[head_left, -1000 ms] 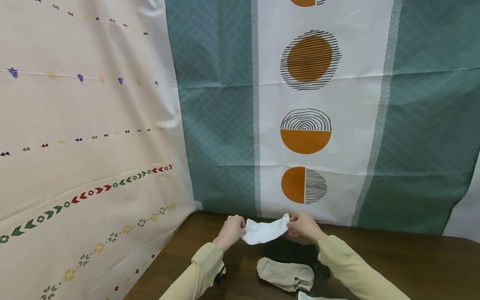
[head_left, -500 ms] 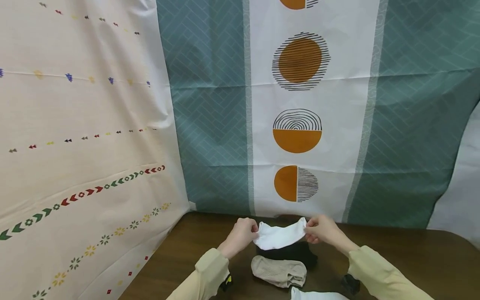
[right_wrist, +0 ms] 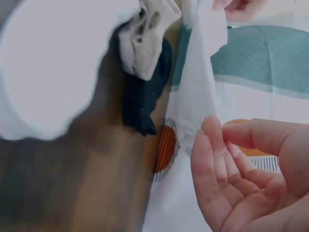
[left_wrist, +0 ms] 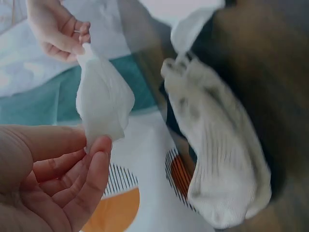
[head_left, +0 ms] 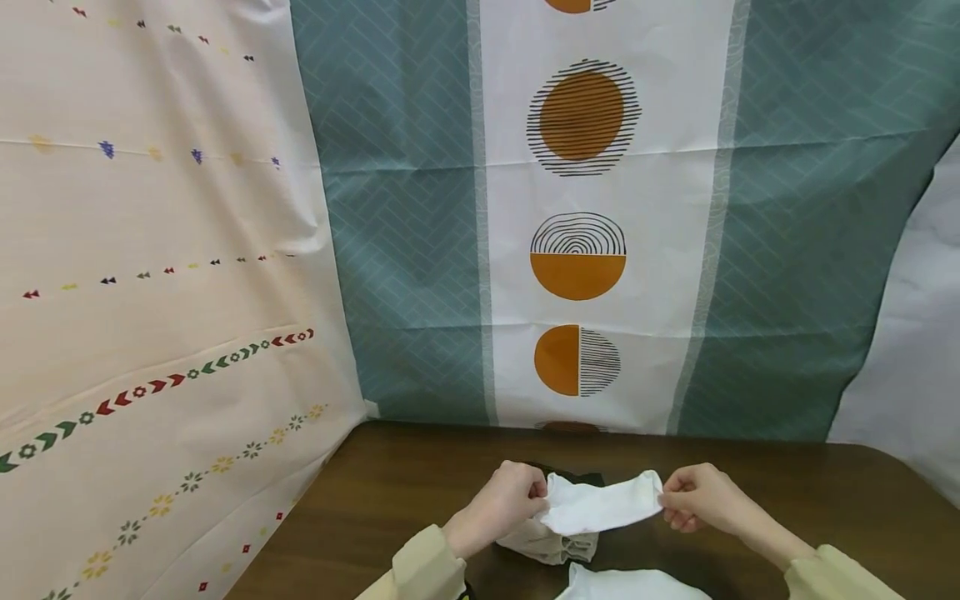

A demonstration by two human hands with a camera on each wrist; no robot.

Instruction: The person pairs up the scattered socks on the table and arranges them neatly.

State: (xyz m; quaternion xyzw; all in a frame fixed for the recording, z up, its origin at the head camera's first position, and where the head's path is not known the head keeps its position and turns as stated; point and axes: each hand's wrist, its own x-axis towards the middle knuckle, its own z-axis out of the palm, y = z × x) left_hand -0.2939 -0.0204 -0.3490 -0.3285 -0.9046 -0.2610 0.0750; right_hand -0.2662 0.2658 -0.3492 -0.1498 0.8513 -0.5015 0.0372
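Observation:
A white sock (head_left: 600, 505) is stretched level between both hands, above the table. My left hand (head_left: 504, 502) pinches its left end between thumb and fingers, as the left wrist view also shows on the sock (left_wrist: 102, 96). The other end is pinched by my right hand (head_left: 703, 502). Behind and below the held sock lie beige ribbed socks (left_wrist: 217, 145), partly covered by it in the head view. Past those is a black sock (right_wrist: 145, 101). Closer to me lies another white sock (head_left: 633, 585), cut off by the frame's bottom edge.
The brown wooden table (head_left: 787, 483) runs back to a hanging cloth (head_left: 405, 250) with green and white panels and orange circles. On the left hangs a cream cloth (head_left: 172, 333) with small coloured patterns.
Both hands have moved right and toward me with the white sock, which now hangs in front of the beige and black socks. The head view has turned slightly right.

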